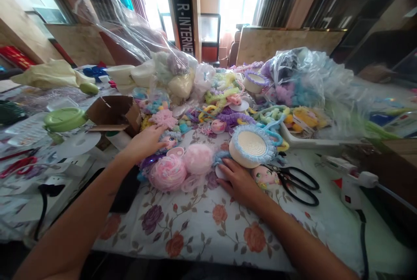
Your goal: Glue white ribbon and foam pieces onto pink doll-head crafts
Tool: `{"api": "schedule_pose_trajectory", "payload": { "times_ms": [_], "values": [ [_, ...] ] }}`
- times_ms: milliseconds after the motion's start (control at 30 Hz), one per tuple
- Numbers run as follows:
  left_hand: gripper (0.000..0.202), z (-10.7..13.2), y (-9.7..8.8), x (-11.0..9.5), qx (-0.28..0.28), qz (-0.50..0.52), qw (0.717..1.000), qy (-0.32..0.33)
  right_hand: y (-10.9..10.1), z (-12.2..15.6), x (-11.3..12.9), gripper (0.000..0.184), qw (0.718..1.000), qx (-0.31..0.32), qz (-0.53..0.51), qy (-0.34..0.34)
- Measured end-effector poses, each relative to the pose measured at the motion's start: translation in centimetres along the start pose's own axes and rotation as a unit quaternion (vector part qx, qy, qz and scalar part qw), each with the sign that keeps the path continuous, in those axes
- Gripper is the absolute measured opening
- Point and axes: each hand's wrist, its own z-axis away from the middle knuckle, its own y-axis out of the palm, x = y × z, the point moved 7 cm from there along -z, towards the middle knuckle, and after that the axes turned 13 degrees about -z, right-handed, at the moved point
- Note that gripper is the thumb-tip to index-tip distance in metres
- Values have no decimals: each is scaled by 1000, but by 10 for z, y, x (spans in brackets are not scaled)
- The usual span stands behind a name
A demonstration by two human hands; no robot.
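Observation:
My left hand [146,142] reaches forward over the flowered tablecloth [208,223], its fingers bent onto a small doll head with pale blue hair [169,141]. My right hand [239,180] lies flat on the cloth with fingers stretched out, touching a small white disc [220,172] just below a round straw hat with a blue lace brim [251,145]. Two fluffy pink pompoms [167,172] [198,158] sit between my hands. Another doll head [264,176] lies to the right of my right hand.
Black scissors [298,184] lie right of the doll head, a white glue gun [350,180] with cable further right. An open cardboard box [114,113], a green lidded tub [65,119] and red scissors [18,165] are at left. Plastic bags [299,76] and colourful craft bits crowd the back.

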Motion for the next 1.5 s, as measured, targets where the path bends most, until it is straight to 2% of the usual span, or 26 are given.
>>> {"api": "schedule_pose_trajectory", "payload": {
  "times_ms": [67,167,267,367,433,600,767,867,1000,1133,1233,1333,1500],
  "values": [
    [64,11,13,12,-27,-5,997,-71,1,2,1,28,1000,-6,3,-5],
    [72,23,15,23,-88,-16,984,-156,0,4,3,27,1000,-14,12,-13],
    [60,27,14,33,-99,28,972,-209,1,4,4,27,1000,-13,18,-11],
    [47,24,21,45,-80,140,952,-261,1,3,4,26,1000,-14,18,-11],
    [42,19,25,49,-80,205,937,-272,0,3,4,26,1000,-16,16,-12],
    [45,8,26,43,-107,270,921,-261,0,3,4,26,1000,-18,9,-14],
    [41,1,24,31,-99,266,934,-218,-1,3,4,26,1000,-14,8,-11],
    [45,-5,23,27,-85,186,959,-197,-1,3,4,25,1000,-11,5,-12],
    [56,-11,29,18,-24,94,982,-163,0,3,3,25,1000,-9,4,-9],
    [66,-7,22,6,-25,37,986,-162,0,3,3,25,1000,-9,6,-7],
    [64,-2,13,-11,-36,16,994,-106,0,3,2,24,1000,-6,4,-5],
    [49,1,4,-23,-38,49,997,-56,-1,3,3,25,1000,-7,3,-3],
    [33,-11,-6,-7,-23,219,974,-48,0,3,3,25,1000,-3,0,3]
  ]
}}
